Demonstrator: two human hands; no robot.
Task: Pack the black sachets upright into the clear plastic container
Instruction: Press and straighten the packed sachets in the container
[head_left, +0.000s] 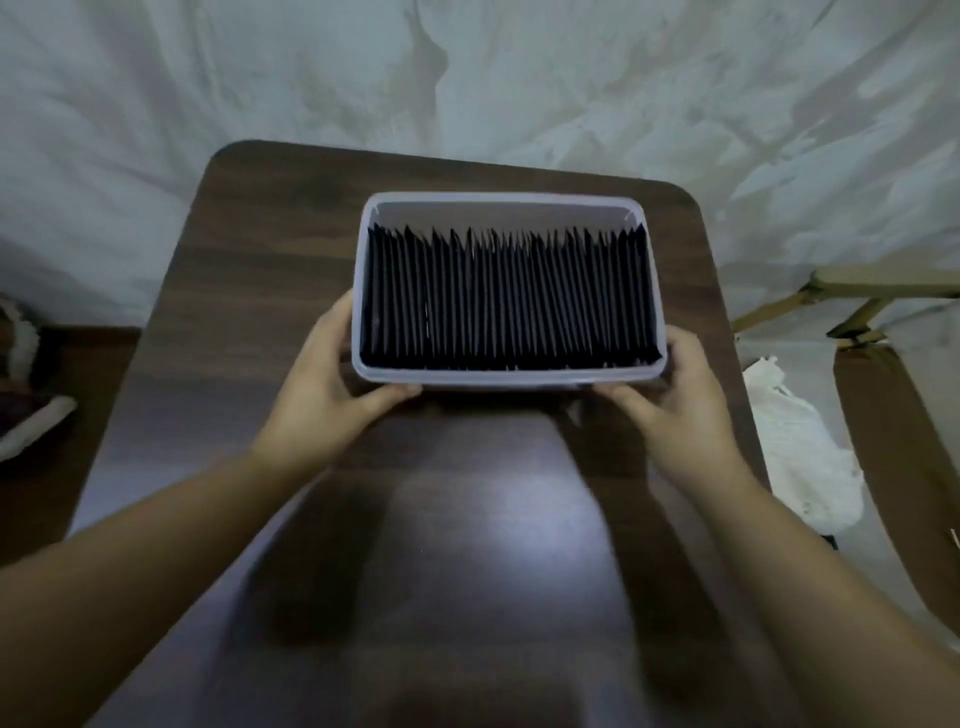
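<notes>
A clear plastic container (506, 200) stands on the far half of a dark wooden table (260, 270). Several black sachets (511, 299) stand upright in it, side by side in one row from the left wall to the right wall. My left hand (324, 387) grips the container's near left corner, thumb under the front rim. At the near right corner, my right hand (675, 402) grips it the same way. A narrow strip along the container's far wall holds no sachets.
A pale crumpled sheet (519, 88) hangs behind the table. To the right stand a wooden chair frame (883, 291) and a white cloth (800, 457) on the floor. A dark bundle (26, 384) lies at the left edge.
</notes>
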